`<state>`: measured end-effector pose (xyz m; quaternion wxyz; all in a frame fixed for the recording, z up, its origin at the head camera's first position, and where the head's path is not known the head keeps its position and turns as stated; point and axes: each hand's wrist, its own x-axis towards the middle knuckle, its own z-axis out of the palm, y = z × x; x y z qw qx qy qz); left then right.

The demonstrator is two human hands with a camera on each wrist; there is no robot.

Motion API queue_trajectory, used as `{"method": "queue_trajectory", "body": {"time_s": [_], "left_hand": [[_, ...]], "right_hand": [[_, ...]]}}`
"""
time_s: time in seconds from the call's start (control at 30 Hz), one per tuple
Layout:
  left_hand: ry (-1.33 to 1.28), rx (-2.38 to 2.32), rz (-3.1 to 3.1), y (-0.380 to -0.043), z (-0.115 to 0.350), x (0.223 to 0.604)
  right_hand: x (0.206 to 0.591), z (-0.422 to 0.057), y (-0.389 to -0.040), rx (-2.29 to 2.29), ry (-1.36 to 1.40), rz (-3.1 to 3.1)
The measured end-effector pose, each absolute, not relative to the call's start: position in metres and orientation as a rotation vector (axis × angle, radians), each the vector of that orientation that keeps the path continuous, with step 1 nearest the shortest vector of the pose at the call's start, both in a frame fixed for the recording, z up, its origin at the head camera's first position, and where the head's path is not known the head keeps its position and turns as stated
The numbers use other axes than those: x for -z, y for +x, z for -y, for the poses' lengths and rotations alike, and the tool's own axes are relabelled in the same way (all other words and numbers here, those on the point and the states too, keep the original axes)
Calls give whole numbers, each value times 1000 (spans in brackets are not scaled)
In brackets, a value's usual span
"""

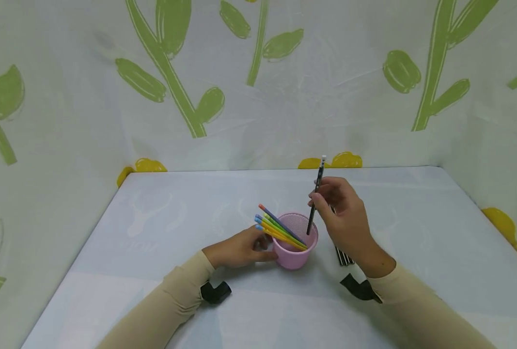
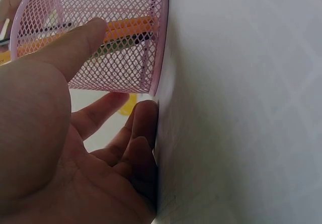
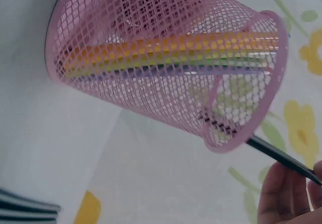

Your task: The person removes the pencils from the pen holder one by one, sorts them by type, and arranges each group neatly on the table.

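Note:
A pink mesh pen cup stands upright on the table, with several coloured pencils leaning to the left inside it. My left hand holds the cup from its left side; in the left wrist view the thumb lies along the mesh and the other fingers are bent below it. Between thumb and fingers, my right hand pinches a black pencil with a white top. Its lower end dips inside the cup's rim, as the right wrist view also shows, where the dark pencil crosses the rim.
Several black-and-white striped pencils lie on the table to the cup's right, partly hidden by my right hand. Black straps hang at both wrists. A white wall covering with green leaves rises behind the table.

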<state>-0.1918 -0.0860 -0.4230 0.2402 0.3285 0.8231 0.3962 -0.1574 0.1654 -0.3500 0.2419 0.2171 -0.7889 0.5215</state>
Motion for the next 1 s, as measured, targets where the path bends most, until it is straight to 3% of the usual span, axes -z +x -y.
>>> {"method": "queue_trajectory", "body": {"time_s": [0.57, 1.0], "left_hand": [[900, -1097, -2245, -192, 85, 423], [902, -1087, -2248, -192, 85, 423]], "right_hand": [[327, -192, -142, -1413, 565, 2102], [342, -219, -151, -1319, 412, 2429]]}}
